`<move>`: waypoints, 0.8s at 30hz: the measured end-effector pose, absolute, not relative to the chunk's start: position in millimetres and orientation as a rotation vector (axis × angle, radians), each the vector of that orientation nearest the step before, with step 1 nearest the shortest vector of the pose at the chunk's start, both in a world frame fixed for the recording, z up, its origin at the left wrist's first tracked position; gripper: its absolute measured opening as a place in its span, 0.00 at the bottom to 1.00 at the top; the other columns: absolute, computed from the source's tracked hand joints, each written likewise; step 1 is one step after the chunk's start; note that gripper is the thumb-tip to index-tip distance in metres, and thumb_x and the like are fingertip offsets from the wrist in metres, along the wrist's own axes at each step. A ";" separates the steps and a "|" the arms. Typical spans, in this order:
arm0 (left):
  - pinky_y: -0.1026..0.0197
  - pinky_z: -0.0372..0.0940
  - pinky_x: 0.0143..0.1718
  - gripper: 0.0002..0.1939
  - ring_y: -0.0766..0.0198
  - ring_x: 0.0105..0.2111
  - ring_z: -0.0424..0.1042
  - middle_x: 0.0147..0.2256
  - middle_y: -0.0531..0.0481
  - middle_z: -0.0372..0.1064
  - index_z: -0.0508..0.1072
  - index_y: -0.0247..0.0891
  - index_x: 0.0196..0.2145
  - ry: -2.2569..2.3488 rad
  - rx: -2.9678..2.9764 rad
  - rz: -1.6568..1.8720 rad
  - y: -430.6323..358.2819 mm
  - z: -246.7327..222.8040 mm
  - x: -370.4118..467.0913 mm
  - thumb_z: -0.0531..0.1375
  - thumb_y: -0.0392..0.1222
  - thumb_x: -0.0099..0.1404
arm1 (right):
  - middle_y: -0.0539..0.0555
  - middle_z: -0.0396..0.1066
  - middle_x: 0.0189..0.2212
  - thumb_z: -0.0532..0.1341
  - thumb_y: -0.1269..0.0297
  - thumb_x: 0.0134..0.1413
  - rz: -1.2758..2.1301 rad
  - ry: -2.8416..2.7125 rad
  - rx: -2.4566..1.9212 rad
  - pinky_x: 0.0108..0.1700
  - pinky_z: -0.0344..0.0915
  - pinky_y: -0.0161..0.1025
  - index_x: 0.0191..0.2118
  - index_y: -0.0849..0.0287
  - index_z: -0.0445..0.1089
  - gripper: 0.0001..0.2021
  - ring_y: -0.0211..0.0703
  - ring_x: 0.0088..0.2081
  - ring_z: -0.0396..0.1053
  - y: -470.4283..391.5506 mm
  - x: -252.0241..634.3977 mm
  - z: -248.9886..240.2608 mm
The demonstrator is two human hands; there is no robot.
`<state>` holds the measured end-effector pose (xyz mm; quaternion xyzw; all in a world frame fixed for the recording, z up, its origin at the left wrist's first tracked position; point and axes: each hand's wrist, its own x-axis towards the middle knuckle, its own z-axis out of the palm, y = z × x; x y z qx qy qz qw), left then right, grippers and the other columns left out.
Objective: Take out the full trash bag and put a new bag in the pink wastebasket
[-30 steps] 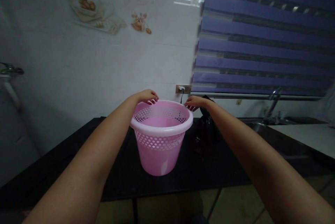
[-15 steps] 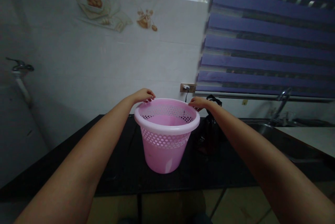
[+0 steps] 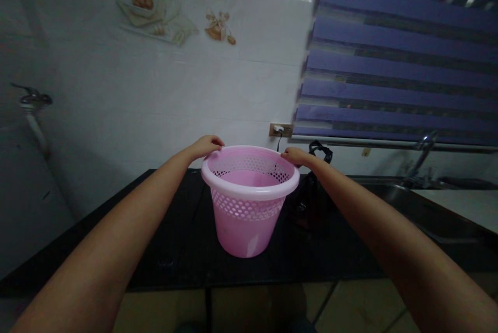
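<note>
A pink plastic basket (image 3: pixel 245 229) with a wide rim and a band of holes stands upright on a black countertop (image 3: pixel 175 260). No contents show in the visible part of its inside. At the far left of the rim, my left hand (image 3: pixel 208 145) is closed on the edge. My right hand (image 3: pixel 294 156) grips the rim at the far right, its fingers partly hidden. Just behind my right wrist, a black plastic bag (image 3: pixel 309 203) sits on the counter with its handle loops up.
A wall socket (image 3: pixel 288 130) with a white plug and dark cord lies behind the basket. To the right are a sink (image 3: pixel 439 219) and a faucet (image 3: pixel 422 159). A wall tap (image 3: pixel 33 98) juts out at left. The counter's front edge runs below the basket.
My left hand has shifted slightly left, and both hands have closed from loosely curled fingers onto the rim. The basket stays in about the same spot; the view has shifted a little.
</note>
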<state>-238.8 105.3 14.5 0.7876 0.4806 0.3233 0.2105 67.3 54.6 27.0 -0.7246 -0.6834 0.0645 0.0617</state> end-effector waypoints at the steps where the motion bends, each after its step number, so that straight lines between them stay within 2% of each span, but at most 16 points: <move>1: 0.55 0.64 0.44 0.10 0.53 0.41 0.72 0.38 0.42 0.75 0.74 0.37 0.31 1.332 2.182 0.928 103.7 12.4 -239.4 0.58 0.38 0.48 | 0.64 0.73 0.34 0.52 0.64 0.61 0.185 -2.065 -2.205 0.25 0.59 0.31 0.43 0.73 0.74 0.18 0.39 0.28 0.70 54.2 67.5 26.1; 6: 0.52 0.62 0.48 0.14 0.54 0.43 0.71 0.41 0.42 0.74 0.73 0.36 0.37 1.238 2.087 1.138 88.8 -2.0 -246.6 0.58 0.42 0.51 | 0.65 0.73 0.37 0.49 0.65 0.62 0.173 -2.076 -2.210 0.24 0.56 0.31 0.44 0.76 0.74 0.20 0.37 0.27 0.69 52.0 70.6 21.4; 12: 0.51 0.62 0.47 0.12 0.53 0.42 0.71 0.38 0.44 0.74 0.73 0.39 0.34 1.125 1.816 1.361 71.2 -25.2 -255.5 0.62 0.41 0.49 | 0.62 0.71 0.30 0.48 0.68 0.62 0.344 -2.034 -2.124 0.23 0.56 0.31 0.41 0.77 0.73 0.19 0.31 0.20 0.60 48.6 73.8 16.4; 18: 0.49 0.60 0.51 0.14 0.53 0.44 0.70 0.38 0.46 0.72 0.74 0.39 0.35 1.057 1.682 1.481 62.8 -40.8 -252.2 0.62 0.41 0.48 | 0.58 0.69 0.26 0.51 0.67 0.60 0.440 -1.884 -1.997 0.22 0.54 0.31 0.30 0.69 0.70 0.14 0.32 0.20 0.61 52.8 81.1 4.4; 24: 0.49 0.59 0.53 0.18 0.52 0.46 0.69 0.40 0.46 0.71 0.72 0.37 0.37 1.022 1.474 1.577 56.1 -48.7 -242.3 0.59 0.38 0.45 | 0.56 0.68 0.26 0.55 0.67 0.56 0.544 -1.697 -1.832 0.23 0.55 0.31 0.27 0.66 0.68 0.11 0.32 0.22 0.61 52.2 83.7 -3.3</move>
